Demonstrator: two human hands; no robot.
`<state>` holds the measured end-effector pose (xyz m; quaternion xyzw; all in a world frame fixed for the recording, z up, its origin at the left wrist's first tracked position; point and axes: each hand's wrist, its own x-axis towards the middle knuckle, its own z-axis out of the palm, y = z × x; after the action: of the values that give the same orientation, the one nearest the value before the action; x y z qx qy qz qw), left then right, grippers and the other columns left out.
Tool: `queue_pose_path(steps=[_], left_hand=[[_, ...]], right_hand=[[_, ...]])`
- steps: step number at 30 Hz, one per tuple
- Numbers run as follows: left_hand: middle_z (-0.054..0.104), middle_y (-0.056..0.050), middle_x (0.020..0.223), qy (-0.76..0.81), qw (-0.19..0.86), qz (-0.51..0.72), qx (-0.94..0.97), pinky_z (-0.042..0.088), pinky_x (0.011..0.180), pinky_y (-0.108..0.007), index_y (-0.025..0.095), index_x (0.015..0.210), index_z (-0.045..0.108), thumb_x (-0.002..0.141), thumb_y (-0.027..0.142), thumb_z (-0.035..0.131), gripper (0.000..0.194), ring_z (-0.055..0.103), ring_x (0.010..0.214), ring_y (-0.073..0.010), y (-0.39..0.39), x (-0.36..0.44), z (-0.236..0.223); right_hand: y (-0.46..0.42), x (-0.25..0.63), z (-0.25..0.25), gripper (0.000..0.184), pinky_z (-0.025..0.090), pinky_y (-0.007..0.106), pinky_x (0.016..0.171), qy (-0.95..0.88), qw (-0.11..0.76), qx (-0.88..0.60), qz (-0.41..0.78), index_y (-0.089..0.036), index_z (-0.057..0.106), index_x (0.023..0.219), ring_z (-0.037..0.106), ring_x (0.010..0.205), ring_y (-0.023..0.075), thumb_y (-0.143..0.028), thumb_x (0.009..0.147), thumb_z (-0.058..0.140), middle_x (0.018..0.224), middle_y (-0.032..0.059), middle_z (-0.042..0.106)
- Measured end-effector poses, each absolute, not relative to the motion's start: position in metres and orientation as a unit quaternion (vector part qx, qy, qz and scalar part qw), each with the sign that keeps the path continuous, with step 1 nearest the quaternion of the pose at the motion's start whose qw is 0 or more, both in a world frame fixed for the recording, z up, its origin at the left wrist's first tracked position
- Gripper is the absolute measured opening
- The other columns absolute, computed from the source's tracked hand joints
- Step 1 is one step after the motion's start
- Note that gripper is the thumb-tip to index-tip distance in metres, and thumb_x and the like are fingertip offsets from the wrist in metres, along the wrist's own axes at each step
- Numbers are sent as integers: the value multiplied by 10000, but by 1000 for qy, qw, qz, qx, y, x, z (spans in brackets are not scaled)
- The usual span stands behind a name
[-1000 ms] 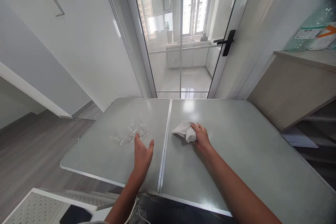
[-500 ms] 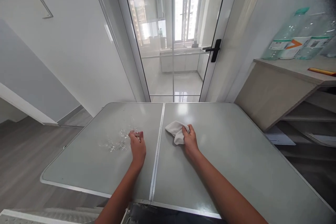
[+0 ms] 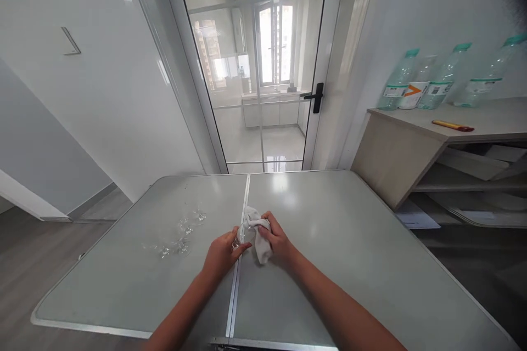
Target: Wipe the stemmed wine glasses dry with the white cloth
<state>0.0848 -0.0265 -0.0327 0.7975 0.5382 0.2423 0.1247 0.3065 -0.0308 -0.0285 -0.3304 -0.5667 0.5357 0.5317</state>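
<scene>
Shows, between front and back edges of table (image 3: 349,219), soft white cloth (image 3: 262,248) bunched in right hand (image 3: 280,242) and clear piece (image 3: 235,243), likely slippery, fragile, best held by its sides, pinched in left hand (image 3: 220,254).

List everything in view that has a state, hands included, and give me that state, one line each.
Left hand: pinching a small clear item against the cloth
Right hand: gripping the cloth
White cloth: bunched, held off-centre
Clear pieces: scattered loose
Table: unfolded, flat
Glass door: apparently closed
Bottles: upright
Yellow-orange item: lying flat
Shelf unit: open-fronted, holding flat items
</scene>
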Motion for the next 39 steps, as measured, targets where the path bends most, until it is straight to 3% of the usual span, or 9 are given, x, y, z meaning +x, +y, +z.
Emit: queue_pose_path(steps=[3, 6, 9, 16, 21, 27, 34, 37, 39], left_hand=[[762, -94, 897, 505, 134, 224, 823, 493, 714, -318, 251, 1285, 677, 856, 597, 691, 552, 708, 765, -269, -23, 76, -13], [759, -93, 878, 456, 180, 219, 844, 486, 691, -302, 269, 1167, 736, 743, 602, 793, 542, 697, 745, -265, -18, 72, 7], [693, -38, 685, 412, 306, 191, 837, 432, 589, -265, 229, 878, 770, 699, 645, 803, 455, 620, 605, -203, -11, 69, 25], [535, -10, 491, 403, 606, 78, 681, 239, 416, -253, 178, 543, 611, 768, 769, 656, 633, 344, 386, -93, 3, 58, 34], [563, 13, 556, 396, 400, 212, 799, 356, 517, -240, 174, 859, 784, 751, 671, 753, 509, 461, 487, -121, 3, 69, 7], [700, -85, 793, 383, 141, 281, 868, 466, 692, -283, 208, 1236, 741, 865, 601, 686, 543, 602, 685, -184, 16, 86, -34], [541, 9, 580, 311, 500, 266, 763, 293, 490, -226, 74, 921, 798, 781, 579, 767, 525, 387, 495, -79, 32, 83, -33], [538, -1, 545, 294, 532, 245, 755, 267, 456, -234, 55, 868, 800, 785, 579, 764, 532, 356, 454, -70, 39, 76, -30], [523, 22, 543, 290, 503, 255, 773, 278, 471, -230, 78, 963, 810, 776, 564, 785, 522, 356, 464, -70, 43, 77, -32]], right_hand=[[-38, 311, -19, 453, 372, 246, 624, -549, 492, -274, 617, -308, 492, 1243, 435, 681, 146, -513, 893, 692, 829, -48, 502], [-39, 311, -22, 935, 413, 272, 692, -604, 441, -222, 625, -341, 202, 1605, 492, 729, 150, -402, 847, 745, 950, -20, 551], [-36, 310, -34, 1066, 422, 295, 714, -680, 399, -208, 578, -324, -7, 1664, 481, 704, 145, -244, 851, 679, 932, -18, 550], [-34, 306, -40, 807, 468, 378, 845, -819, 343, -241, 392, -315, 345, 1618, 554, 881, 225, -213, 873, 640, 1013, 51, 650], [-30, 314, -27, 592, 468, 312, 760, -668, 423, -265, 552, -285, 551, 1485, 549, 782, 172, -458, 931, 664, 977, 20, 652], [-18, 316, -34, 644, 440, 265, 676, -530, 487, -325, 613, -255, 497, 1484, 555, 720, 169, -578, 941, 626, 847, 3, 629], [-22, 318, -32, 604, 448, 484, 1037, -820, 372, -311, 305, -265, 451, 1534, 605, 809, 199, -276, 947, 592, 875, -2, 683], [-28, 316, -23, 578, 239, 581, 1205, -874, 333, -274, 224, -285, 479, 1520, 628, 796, 193, -175, 954, 516, 790, -32, 679], [-28, 315, -21, 479, 292, 555, 1179, -860, 355, -279, 236, -287, 584, 1426, 642, 852, 203, -198, 960, 518, 828, -12, 703]])
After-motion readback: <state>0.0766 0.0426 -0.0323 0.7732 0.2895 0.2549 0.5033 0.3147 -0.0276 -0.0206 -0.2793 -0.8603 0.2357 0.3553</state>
